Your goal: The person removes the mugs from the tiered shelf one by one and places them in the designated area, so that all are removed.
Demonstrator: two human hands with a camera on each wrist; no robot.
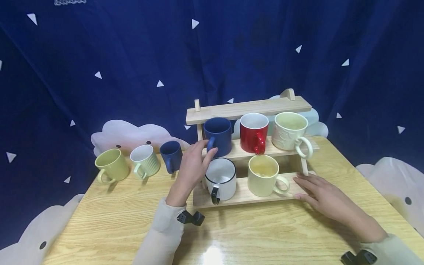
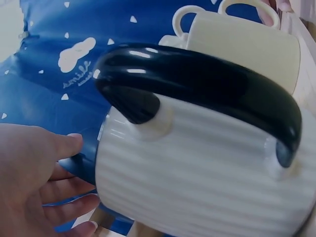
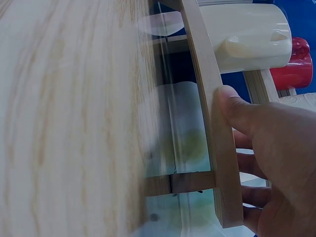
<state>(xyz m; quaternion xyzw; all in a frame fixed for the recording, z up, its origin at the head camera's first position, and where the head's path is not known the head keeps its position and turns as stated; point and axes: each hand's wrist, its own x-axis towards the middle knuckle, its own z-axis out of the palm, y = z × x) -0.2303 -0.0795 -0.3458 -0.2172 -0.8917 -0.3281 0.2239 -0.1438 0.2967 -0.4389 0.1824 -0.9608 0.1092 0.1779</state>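
My left hand (image 1: 193,165) is at the large dark blue mug (image 1: 222,137) on the middle tier of a wooden shelf (image 1: 251,107), its thumb and fingers pinching the handle. Below that hand, a white mug (image 1: 228,186) with a black rim and black handle stands on the bottom tier; it fills much of the left wrist view. Beside it is a pale yellow mug (image 1: 260,182). My right hand (image 1: 326,197) holds the right end of the bottom board, thumb against its front edge (image 3: 217,148). A red mug (image 1: 250,136) and an embossed cream mug (image 1: 286,134) share the middle tier.
Left of the shelf on the wooden table (image 1: 109,224) stand a yellow-green mug (image 1: 116,165), a ribbed pale green mug (image 1: 149,163) and a small dark blue mug (image 1: 173,156). Behind hangs a blue curtain (image 1: 132,55) with white triangles and clouds.
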